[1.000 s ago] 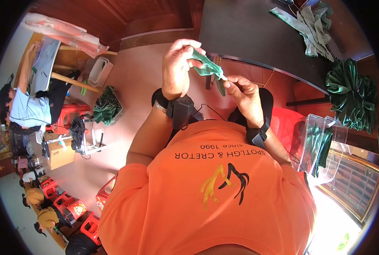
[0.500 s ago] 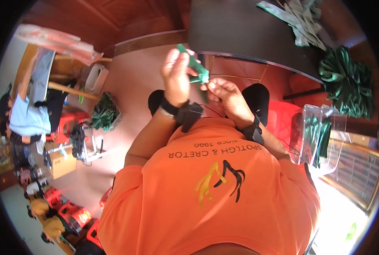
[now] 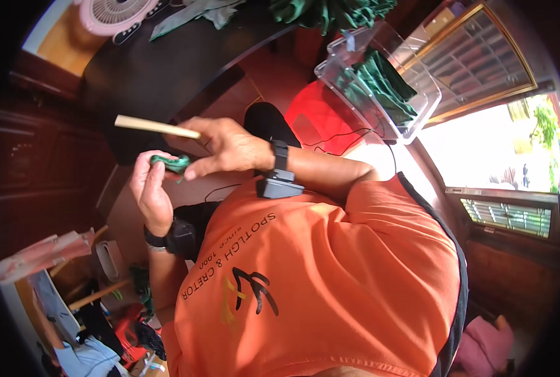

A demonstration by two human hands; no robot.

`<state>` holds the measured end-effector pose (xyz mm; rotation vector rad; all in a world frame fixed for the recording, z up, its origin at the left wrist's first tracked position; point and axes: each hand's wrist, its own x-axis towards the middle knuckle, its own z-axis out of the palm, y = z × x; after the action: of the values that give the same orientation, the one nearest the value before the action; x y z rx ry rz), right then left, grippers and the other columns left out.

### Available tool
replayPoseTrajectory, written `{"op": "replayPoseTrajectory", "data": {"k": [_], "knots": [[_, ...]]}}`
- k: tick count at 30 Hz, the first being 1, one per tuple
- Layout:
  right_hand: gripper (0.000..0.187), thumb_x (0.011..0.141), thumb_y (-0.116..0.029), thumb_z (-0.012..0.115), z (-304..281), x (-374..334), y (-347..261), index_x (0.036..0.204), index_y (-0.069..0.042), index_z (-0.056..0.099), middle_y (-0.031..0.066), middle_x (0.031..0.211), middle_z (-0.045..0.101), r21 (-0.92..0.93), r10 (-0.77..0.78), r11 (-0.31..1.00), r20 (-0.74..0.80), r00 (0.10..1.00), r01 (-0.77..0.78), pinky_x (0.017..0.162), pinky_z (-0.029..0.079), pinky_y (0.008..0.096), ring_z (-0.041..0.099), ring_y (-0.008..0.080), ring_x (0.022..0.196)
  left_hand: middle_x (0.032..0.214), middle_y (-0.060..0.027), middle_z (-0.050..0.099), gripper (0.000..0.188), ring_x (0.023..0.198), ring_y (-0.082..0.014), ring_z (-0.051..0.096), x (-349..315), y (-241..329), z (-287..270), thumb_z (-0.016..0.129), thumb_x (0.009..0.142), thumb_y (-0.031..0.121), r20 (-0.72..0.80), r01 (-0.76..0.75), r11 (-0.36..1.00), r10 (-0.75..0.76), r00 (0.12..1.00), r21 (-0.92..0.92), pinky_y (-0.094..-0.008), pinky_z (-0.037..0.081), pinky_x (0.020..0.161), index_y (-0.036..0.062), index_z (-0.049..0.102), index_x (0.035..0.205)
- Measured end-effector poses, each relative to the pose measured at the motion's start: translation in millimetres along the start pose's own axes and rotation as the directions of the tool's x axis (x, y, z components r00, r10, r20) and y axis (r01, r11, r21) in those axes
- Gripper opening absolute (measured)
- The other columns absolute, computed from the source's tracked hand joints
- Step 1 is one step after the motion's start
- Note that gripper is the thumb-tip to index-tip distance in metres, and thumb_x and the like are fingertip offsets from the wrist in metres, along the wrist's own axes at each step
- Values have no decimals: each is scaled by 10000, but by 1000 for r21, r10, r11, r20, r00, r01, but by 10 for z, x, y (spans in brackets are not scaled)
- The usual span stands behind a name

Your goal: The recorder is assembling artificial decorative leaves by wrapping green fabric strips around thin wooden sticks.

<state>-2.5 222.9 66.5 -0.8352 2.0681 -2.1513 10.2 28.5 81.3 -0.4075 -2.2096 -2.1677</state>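
My left hand (image 3: 153, 201) holds a small glossy dark-green piece (image 3: 170, 164), folded or rolled up, between thumb and fingers. It looks like cloth or ribbon, but I cannot tell which. Just right of it, my right hand (image 3: 233, 146) has a pale flat wooden stick (image 3: 155, 126) lodged in its fingers, pointing out to the left. The right thumb and a fingertip come close to the green piece; whether they touch it is unclear. Both wrists wear black strapped devices.
A dark table (image 3: 160, 69) stands ahead, bearing a pink fan (image 3: 115, 14), greyish-green strips (image 3: 195, 17) and a green bundle (image 3: 330, 12). To the right, a clear plastic bin (image 3: 390, 129) holds green pieces near a red stool (image 3: 311, 113). Another person (image 3: 91, 358) works at lower left.
The view has swung toward the right. The green piece, stretched out long before, is now compact in my left hand. The pale stick now shows plainly in my right hand.
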Motion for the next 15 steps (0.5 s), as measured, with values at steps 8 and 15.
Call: {"op": "replayPoseTrajectory", "data": {"k": [8, 15], "knots": [[202, 850, -204, 654, -625, -530, -79, 912, -15, 623, -32, 691, 556, -141, 209, 972, 159, 965, -187, 568, 398, 223, 483, 41, 653, 831, -49, 583, 152, 692, -116, 549, 202, 4, 149, 477, 845, 152, -3, 204, 904, -221, 975, -376, -224, 434, 511, 44, 543, 927], [147, 866, -170, 624, -1696, -1226, -763, 919, -33, 616, -53, 676, 549, -105, 423, 853, -433, 796, -510, 468, 355, 157, 466, -1, 542, 938, -96, 630, 228, 843, -160, 605, 220, 146, 501, 444, 886, 168, 208, 287, 935, -245, 947, -207, -230, 460, 595, 45, 537, 1053]]}}
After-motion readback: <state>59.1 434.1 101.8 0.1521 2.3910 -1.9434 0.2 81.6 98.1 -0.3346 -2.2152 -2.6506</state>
